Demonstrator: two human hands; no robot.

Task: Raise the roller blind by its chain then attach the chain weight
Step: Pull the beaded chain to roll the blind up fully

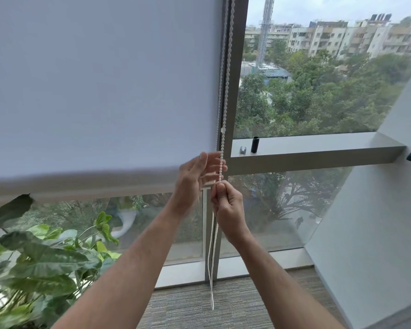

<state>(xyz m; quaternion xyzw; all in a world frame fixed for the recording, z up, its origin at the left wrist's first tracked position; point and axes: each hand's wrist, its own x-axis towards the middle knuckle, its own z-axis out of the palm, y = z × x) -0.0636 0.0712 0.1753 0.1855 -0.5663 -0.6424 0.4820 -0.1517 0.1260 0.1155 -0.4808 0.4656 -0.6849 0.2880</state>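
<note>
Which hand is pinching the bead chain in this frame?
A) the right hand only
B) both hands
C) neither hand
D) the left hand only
A: the right hand has thumb and fingers curled around the bead chain, while the left hand is open beside it with straight fingers.

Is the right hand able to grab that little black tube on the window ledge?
Probably not yet: the right hand grips the chain. Nothing blocks the black tube once it lets go.
</note>
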